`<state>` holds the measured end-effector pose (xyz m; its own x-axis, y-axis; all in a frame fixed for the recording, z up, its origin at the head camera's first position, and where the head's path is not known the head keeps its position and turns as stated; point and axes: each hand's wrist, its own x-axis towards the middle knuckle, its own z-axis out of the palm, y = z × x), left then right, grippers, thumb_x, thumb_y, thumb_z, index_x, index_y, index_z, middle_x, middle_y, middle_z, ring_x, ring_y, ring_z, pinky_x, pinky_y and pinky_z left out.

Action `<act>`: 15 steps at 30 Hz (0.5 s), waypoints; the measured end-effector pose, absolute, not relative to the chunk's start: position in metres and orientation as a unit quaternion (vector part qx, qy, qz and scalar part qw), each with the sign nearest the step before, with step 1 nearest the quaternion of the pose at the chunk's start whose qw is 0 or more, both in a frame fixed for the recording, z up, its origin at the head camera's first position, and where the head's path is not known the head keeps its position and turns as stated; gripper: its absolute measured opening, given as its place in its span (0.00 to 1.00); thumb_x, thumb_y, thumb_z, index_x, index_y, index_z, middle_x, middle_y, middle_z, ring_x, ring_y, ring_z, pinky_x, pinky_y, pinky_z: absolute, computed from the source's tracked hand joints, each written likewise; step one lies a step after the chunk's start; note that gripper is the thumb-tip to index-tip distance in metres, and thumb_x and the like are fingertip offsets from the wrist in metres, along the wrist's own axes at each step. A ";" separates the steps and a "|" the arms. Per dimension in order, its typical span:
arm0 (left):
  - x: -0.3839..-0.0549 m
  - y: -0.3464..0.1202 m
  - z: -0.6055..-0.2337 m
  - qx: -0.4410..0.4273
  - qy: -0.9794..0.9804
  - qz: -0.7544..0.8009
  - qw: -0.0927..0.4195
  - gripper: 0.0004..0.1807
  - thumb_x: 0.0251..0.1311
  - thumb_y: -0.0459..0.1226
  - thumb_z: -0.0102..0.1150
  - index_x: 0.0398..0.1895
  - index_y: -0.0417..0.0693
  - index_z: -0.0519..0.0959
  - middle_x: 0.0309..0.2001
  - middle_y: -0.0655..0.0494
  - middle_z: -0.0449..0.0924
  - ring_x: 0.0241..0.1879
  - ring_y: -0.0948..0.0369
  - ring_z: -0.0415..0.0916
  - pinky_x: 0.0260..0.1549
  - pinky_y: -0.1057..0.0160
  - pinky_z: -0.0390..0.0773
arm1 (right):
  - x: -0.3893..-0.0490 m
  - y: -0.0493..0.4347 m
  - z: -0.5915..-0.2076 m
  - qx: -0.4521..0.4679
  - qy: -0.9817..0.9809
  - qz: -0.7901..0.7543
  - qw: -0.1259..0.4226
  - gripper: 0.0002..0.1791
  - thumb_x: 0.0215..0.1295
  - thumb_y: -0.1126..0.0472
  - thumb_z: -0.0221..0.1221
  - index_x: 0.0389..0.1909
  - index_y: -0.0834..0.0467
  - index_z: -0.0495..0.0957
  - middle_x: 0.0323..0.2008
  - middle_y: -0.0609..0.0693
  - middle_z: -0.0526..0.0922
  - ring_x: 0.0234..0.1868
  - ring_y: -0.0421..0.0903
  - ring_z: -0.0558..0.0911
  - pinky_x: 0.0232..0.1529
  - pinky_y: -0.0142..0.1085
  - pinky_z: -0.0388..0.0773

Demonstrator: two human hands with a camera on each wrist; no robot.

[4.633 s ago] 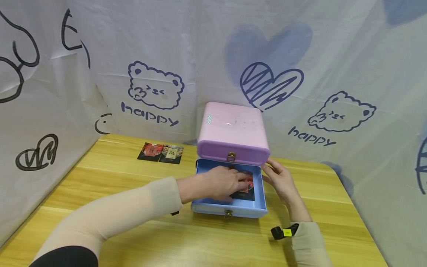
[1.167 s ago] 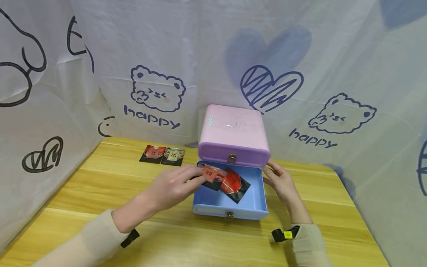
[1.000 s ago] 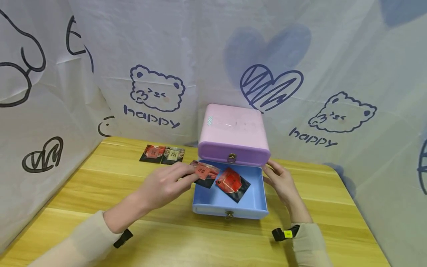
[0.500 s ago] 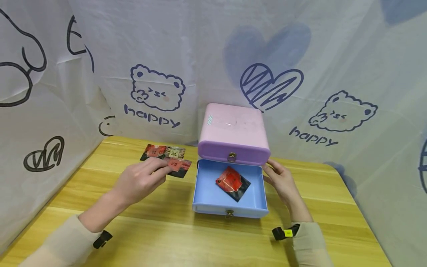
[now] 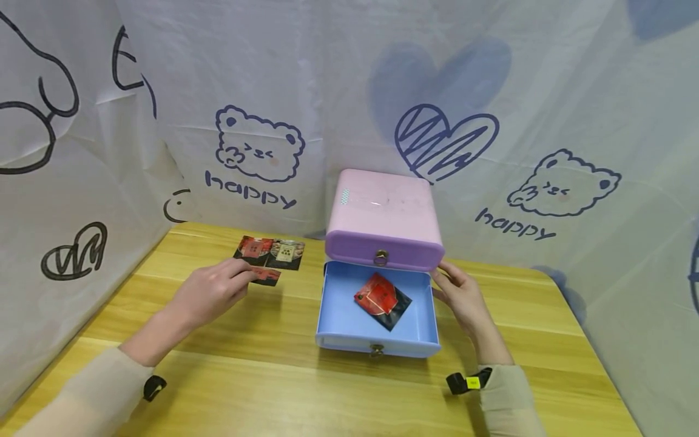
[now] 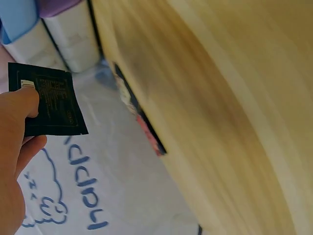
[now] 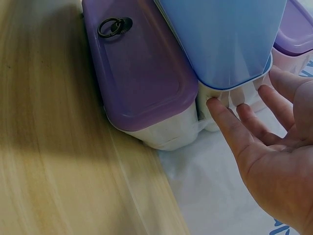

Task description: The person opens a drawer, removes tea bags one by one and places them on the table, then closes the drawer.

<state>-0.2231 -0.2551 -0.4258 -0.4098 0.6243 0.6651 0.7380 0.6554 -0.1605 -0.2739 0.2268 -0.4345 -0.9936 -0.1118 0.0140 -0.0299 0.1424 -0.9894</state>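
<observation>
My left hand (image 5: pixel 210 294) pinches a small flat packet (image 5: pixel 266 277) by its edge, thumb against it, just in front of two packets on the table. In the left wrist view the packet's dark printed back (image 6: pixel 56 105) faces the camera. One of the lying packets has a red label (image 5: pixel 253 247), the other a pale yellow label (image 5: pixel 286 252). My right hand (image 5: pixel 463 303) touches the right side of a stacked drawer box (image 5: pixel 382 203) with extended fingers. Its blue drawer (image 5: pixel 338 318) is pulled out, with a red-and-black packet (image 5: pixel 383 298) lying tilted inside.
A purple drawer (image 7: pixel 142 68) with a ring pull sits closed under the blue one. The wooden table (image 5: pixel 262 376) ends at a white cloth backdrop (image 5: pixel 327 91) with drawings, close behind the box.
My left hand has lifted a packet out of the blue drawer and carried it left toward the two lying packets. One packet remains visible in the drawer. The right hand keeps its place.
</observation>
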 end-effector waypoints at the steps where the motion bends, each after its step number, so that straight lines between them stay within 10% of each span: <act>1: -0.224 -0.257 -0.428 -0.403 -0.842 -0.076 0.350 0.16 0.43 0.20 0.68 0.38 0.37 0.86 0.36 0.48 0.83 0.31 0.54 0.84 0.23 0.61 0.84 | -0.274 0.227 -0.435 -0.047 0.755 -0.653 0.032 0.31 0.79 0.55 0.57 0.76 0.63 0.65 0.76 0.59 0.65 0.72 0.56 0.70 0.60 0.39 0.81; 15: -0.241 -0.285 -0.445 -0.357 -0.896 -0.036 0.261 0.13 0.45 0.24 0.78 0.33 0.42 0.84 0.35 0.52 0.81 0.34 0.55 0.82 0.28 0.56 0.86 | -0.273 0.227 -0.434 -0.049 0.758 -0.650 0.033 0.31 0.79 0.55 0.57 0.76 0.64 0.65 0.76 0.59 0.65 0.72 0.56 0.70 0.60 0.38 0.81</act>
